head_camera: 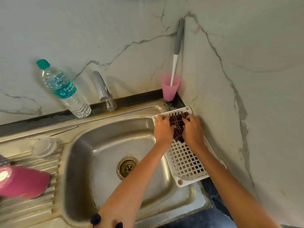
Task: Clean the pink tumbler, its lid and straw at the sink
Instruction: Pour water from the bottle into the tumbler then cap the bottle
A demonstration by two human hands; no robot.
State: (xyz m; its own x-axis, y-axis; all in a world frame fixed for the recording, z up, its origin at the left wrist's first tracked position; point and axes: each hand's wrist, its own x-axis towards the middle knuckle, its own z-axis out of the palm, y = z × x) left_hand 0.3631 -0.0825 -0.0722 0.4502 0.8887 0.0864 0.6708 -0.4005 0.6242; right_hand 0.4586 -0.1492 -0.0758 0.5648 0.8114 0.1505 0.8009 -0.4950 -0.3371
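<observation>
Nearest, at the left edge, the pink tumbler (pixel 23 182) lies on its side on the ribbed drainboard (pixel 41 206) of the steel sink (pixel 98 145); it is blurred, w/ the open mouth toward the left. A bit further on the same drainboard sits the clear lid (pixel 44 146), flat, apart from the tumbler. The basin is in the middle, w/ the round drain (pixel 128 167) at the bottom. On the right rim of the sink rests a white plastic grid tray (pixel 189 163), partly over the counter (pixel 212 186). Both forearms reach over the basin to the far end of this tray. There the left hand (pixel 163 129) and right hand (pixel 192 130) are close side by side on a dark brown cloth (pixel 178 127), fingers curled and gripping it from both sides. Behind the sink stand a chrome faucet (pixel 103 89) and, left of it, a plastic water bottle (pixel 63 89) w/ green cap. In the far corner, by the marble wall (pixel 246 79), a pink cup (pixel 170 88) holds a long brush handle (pixel 176 51), white and grey, leaning to the corner.
</observation>
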